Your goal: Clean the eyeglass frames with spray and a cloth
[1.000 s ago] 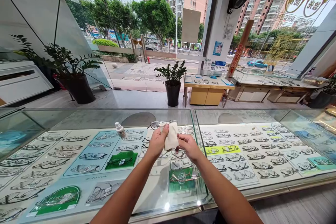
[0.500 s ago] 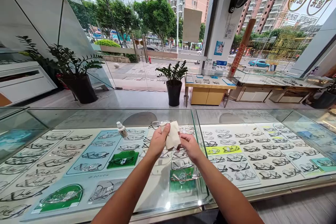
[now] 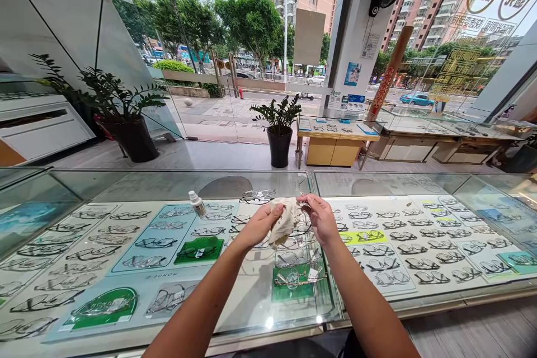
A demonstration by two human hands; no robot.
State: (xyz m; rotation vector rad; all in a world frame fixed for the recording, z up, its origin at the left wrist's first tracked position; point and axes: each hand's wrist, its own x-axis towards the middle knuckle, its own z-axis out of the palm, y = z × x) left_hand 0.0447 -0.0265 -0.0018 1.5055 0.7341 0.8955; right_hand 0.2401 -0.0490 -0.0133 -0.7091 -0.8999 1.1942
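My left hand [image 3: 260,226] is closed on a beige cleaning cloth [image 3: 283,222], which hangs bunched below the thumb. Just right of the cloth, my right hand [image 3: 320,217] pinches a thin part of what looks like a pair of eyeglasses [image 3: 302,220]. Their outline blends with the frames displayed beneath the glass, and the cloth hides some of it. Both hands are above the counter. Behind my left hand, another pair of eyeglasses [image 3: 257,196] lies near the back. A small white bottle [image 3: 197,203] stands to the left.
Below me is a glass display case [image 3: 247,313] with rows of eyeglasses inside; a second display case [image 3: 436,302] adjoins it on the right. Beyond stand a potted plant [image 3: 279,145], a wooden display table [image 3: 335,148] and large windows.
My right hand has moved up and slightly right, away from the cloth's lower edge. The cloth has turned from spread and upright to bunched. My left hand has shifted slightly right.
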